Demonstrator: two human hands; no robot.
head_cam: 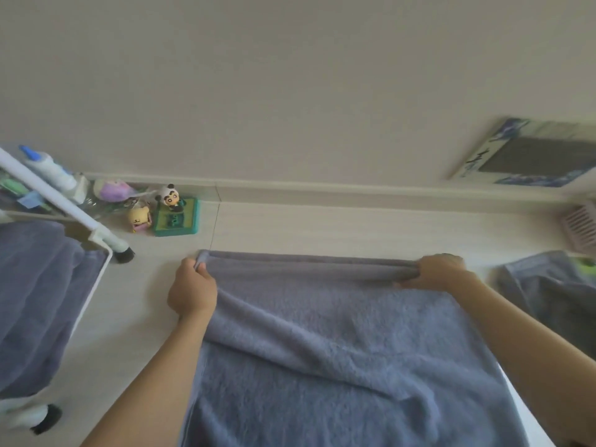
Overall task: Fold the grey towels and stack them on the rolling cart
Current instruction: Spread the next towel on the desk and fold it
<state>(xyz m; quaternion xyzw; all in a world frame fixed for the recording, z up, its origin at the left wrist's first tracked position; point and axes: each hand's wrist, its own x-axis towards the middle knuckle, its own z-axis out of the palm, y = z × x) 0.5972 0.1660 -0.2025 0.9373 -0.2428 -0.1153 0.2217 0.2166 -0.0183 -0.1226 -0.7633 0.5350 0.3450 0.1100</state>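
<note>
A grey-blue towel [338,350] lies spread on the pale floor in front of me, its far edge doubled over. My left hand [192,290] pinches the far left corner of that edge. My right hand [440,271] grips the far right corner, fingers curled round the fold. At the left stands the white rolling cart [93,285], with a grey towel [35,301] lying on its shelf. Another grey towel [554,291] lies crumpled at the right.
Small toy figures and a green box [175,217] sit by the skirting board, beside the cart. A glue bottle [48,171] lies on the cart's upper tier. A flat picture box [529,153] leans on the wall at right, with a pink vented basket [580,225] below it.
</note>
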